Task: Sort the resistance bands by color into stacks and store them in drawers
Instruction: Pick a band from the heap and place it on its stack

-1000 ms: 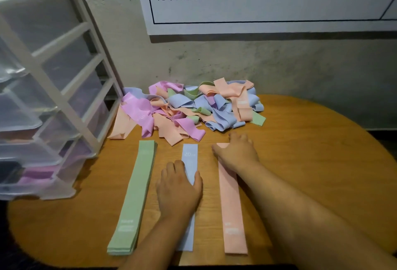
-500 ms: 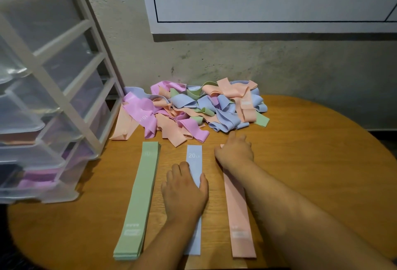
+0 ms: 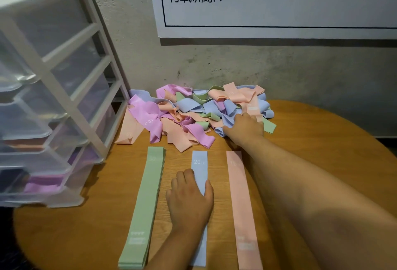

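Observation:
A tangled pile of pink, peach, blue and green resistance bands (image 3: pixel 189 115) lies at the back of the round wooden table (image 3: pixel 318 141). In front of it lie three straight rows: a green stack (image 3: pixel 144 205), a blue band marked 20 LB (image 3: pixel 199 162) and a peach band (image 3: pixel 240 201). My left hand (image 3: pixel 190 199) rests flat on the blue band, fingers spread. My right hand (image 3: pixel 245 127) reaches into the right side of the pile, fingers on blue and peach bands; whether it grips one is hidden.
A white plastic drawer unit (image 3: pixel 53 98) stands at the left on the table, its translucent drawers partly pulled out, with pink bands (image 3: pixel 43 186) in the lowest one. A concrete wall with a white poster (image 3: pixel 279 1) rises behind the pile.
My right hand left the top of the peach band and moved forward into the right side of the pile. My left hand stayed on the blue band.

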